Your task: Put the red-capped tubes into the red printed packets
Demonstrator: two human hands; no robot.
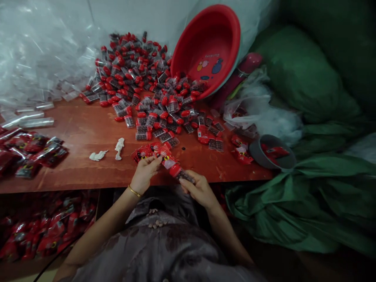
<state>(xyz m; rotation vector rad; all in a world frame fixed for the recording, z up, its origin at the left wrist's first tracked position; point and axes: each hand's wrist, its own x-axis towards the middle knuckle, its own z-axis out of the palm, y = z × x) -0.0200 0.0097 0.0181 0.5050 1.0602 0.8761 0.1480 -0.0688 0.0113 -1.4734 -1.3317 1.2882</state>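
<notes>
Here at the near edge of the desk [82, 117], the right hand [201, 190] has its thumb and fingers closed round the dark body of a jar [185, 175], red cap angled up towards the left. And the left hand [146, 170]: thumb pinching against forefinger on a red wrapper [167, 159], right against that cap; whether the cap sits inside, I can't tell. The jar looks light, stiff and smooth, likely a bit slippery, so the firm sides of the body are the place to grip. The wrapper looks thin, floppy, easy to crease or tear; best taken by its rim. Just beyond, more wrappers [143, 150] lie heaped by the left fingers, two white scraps [119, 149] off to the left. Farther back, a great spill of jars [129, 74], and behind it a tilted red basin [217, 19]!
</notes>
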